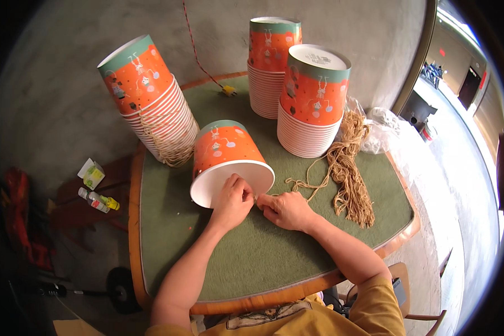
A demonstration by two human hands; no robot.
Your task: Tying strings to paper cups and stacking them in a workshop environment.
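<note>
An orange paper bucket with a green base band lies on its side on the table, its white open mouth turned toward me. In front of that mouth my left hand is closed in a pinch. Close beside it on the right, my right hand is also closed, thumb and forefinger together. A small tan bit of twine shows between the fingertips of both hands; most of it is hidden by the fingers. A bundle of tan twine lies to the right, with loose strands trailing toward my right hand.
Tall upside-down bucket stacks stand at the left, the back and the right; the left one leans, with twine around it. Crumpled clear plastic lies behind the bundle. A yellow plug rests on the green-topped table.
</note>
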